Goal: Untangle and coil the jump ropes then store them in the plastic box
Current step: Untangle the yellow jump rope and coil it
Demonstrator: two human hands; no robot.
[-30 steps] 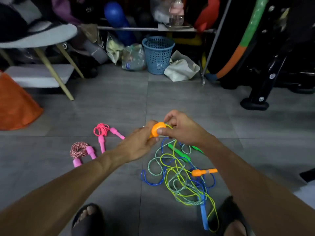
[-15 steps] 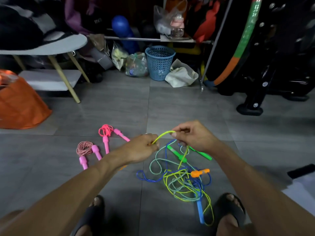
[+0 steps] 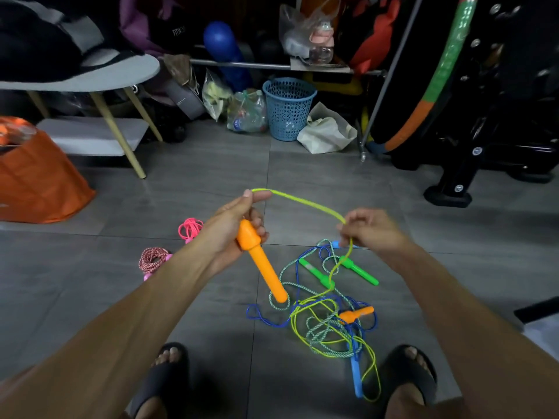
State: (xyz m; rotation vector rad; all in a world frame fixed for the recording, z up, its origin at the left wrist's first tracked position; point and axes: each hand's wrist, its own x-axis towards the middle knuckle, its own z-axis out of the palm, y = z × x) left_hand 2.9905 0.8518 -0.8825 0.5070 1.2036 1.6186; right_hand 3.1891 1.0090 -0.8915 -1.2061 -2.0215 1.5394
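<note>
My left hand grips an orange jump-rope handle that points down toward me, and its forefinger and thumb hold the yellow-green rope stretched to the right. My right hand pinches that same rope farther along, above the tangle. On the floor between my feet lies a tangle of ropes: yellow-green, blue and green-white, with two green handles, a second orange handle and a blue handle. Two coiled ropes lie to the left, one pink and one red-white.
An orange bag stands at the left beside a chair with wooden legs. A blue mesh basket, bags and clutter line the back. Black exercise equipment stands at the right. My sandalled feet flank the tangle. No plastic box is clearly in view.
My hands have moved apart and risen, drawing a longer stretch of yellow-green rope between them. The orange handle now hangs from my left hand in plain sight.
</note>
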